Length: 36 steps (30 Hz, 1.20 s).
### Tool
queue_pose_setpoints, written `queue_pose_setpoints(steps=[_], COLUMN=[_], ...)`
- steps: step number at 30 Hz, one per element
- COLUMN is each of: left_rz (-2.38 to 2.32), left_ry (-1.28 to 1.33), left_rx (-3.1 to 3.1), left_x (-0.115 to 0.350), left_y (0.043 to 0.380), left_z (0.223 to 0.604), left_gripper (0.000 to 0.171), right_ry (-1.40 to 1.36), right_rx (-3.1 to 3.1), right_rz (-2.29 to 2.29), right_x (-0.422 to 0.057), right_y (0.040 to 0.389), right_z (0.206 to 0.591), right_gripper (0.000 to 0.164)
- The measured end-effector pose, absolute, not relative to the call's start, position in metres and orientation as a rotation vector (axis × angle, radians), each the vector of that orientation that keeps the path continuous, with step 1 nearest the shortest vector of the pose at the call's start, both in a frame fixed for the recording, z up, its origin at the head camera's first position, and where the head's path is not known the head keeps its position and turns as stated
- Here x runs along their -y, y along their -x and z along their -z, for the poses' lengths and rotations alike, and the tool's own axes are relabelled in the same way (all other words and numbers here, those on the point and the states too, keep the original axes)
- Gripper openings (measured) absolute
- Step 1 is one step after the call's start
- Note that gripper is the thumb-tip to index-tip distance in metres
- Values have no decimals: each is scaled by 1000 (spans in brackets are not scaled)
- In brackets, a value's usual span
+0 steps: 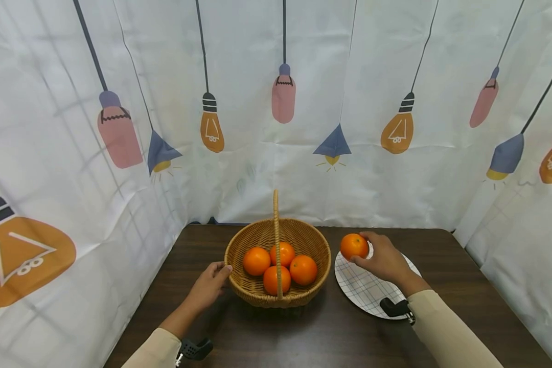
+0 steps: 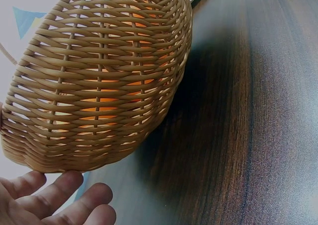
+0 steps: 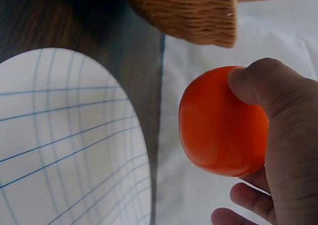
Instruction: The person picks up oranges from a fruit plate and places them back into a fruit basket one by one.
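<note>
My right hand [image 1: 386,258] pinches an orange [image 1: 354,247] between thumb and fingers, above the far left part of a white plate [image 1: 363,283] with blue grid lines. In the right wrist view, the smooth, glossy orange [image 3: 218,125] shows the thumb pressed on its upper side. To the left stands a brown wicker basket [image 1: 246,240] with a tall arched handle and several oranges [image 1: 303,270] inside. My left hand [image 1: 211,281] holds the basket's left rim, thumb over the edge. From the left wrist view, fingertips [image 2: 94,192] touch the woven outside.
Everything stands on a dark wood table [image 1: 303,337]. Behind and at both sides hangs a white curtain [image 1: 248,179] printed with lamps and bulbs. The basket's handle [image 1: 276,225] rises well above its rim, and the plate lies just right of the basket.
</note>
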<state>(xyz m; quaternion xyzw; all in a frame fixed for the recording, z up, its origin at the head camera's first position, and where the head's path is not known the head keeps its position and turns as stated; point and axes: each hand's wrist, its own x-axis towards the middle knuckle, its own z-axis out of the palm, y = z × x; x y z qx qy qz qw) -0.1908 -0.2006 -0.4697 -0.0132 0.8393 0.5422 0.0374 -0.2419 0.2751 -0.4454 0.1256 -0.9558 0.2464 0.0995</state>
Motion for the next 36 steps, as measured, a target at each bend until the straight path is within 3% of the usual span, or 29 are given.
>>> queue_pose_setpoints(steps=[17, 36], left_rz=[-1651, -1638], left_ry=[46, 50], left_rx=[-2580, -2583], left_x=[201, 201], left_y=[190, 190], left_z=[470, 469], left_gripper=[66, 66], right_ry=[-456, -605], right_rx=[2773, 2705], right_rz=[-725, -813], right_x=[-255, -214], right_y=[243, 246], right_z=[414, 407], right_gripper=[76, 69])
